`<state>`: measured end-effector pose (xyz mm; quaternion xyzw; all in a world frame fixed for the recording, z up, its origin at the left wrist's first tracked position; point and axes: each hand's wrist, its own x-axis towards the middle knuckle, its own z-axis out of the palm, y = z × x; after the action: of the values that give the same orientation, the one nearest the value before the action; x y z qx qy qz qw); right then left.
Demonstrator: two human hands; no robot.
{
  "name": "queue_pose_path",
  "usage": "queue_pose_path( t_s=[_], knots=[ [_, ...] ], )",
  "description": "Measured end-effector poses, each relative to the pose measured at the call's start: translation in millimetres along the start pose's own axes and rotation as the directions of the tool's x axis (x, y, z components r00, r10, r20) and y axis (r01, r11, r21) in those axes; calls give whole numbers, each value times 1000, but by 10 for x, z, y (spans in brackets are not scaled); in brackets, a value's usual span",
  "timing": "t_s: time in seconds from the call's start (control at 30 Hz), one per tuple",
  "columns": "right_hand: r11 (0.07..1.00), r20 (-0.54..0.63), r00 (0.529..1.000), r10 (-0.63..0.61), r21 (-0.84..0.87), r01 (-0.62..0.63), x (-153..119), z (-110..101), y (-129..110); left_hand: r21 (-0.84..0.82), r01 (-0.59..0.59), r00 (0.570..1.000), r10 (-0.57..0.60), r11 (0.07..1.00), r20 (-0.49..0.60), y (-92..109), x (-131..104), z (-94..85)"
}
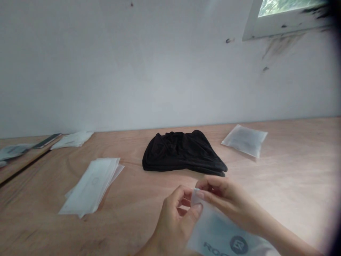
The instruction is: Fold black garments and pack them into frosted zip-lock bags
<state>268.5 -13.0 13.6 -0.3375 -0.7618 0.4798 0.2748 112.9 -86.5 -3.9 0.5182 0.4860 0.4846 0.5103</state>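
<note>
A frosted plastic bag with a dark round logo and part of a printed word lies between my hands, low in the view. My left hand pinches one corner of it between thumb and fingers. Right beside, my right hand grips the bag's upper edge, thumb on top. The lower part of the bag runs out of the frame. Just beyond my hands, a folded pile of black cloth rests on the wooden table.
To the left sits a fanned stack of frosted bags. A single filled-looking bag lies at the back right. More white packets are at the back left, near a dark strip. The table meets a white wall.
</note>
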Motion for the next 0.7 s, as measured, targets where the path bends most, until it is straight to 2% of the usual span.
queue_pose_path(
  t_s=[0.07, 0.13, 0.27, 0.37, 0.43, 0.53, 0.57, 0.6, 0.7],
  knots=[
    [997, -21, 999, -36, -73, 34, -19, 30, -42, -18, 1, 999, -2, 1000, -45, -12, 2, -40],
    [986, -24, 998, -53, -162, 48, -98, 8, -11, -3, -6, 990, 5, 1000, -141, -22, -4, -147],
    [956, 20, 1000, -1, -293, 7, -355, -156, 306, 102, -10, 939, 44, 995, -341, -5, -60, -487],
    [931, 81, 996, 44, -364, -12, -513, -311, 574, 159, -6, 915, 69, 987, -397, 26, -103, -673],
    [920, 54, 998, 28, -392, -5, -561, -383, 623, 194, -20, 897, 103, 981, -429, 47, -114, -714],
    [912, -95, 992, -82, -409, 36, -520, -380, 440, 263, -61, 882, 175, 963, -438, 84, -110, -662],
    [908, -109, 986, -123, -413, 68, -475, -342, 332, 289, -77, 884, 200, 954, -424, 99, -108, -622],
    [902, -88, 984, -156, -419, 105, -415, -287, 218, 316, -94, 886, 224, 944, -406, 116, -109, -574],
    [891, 81, 973, -214, -393, 229, -198, -47, -61, 427, -158, 901, 307, 890, -306, 167, -135, -422]
  ],
)
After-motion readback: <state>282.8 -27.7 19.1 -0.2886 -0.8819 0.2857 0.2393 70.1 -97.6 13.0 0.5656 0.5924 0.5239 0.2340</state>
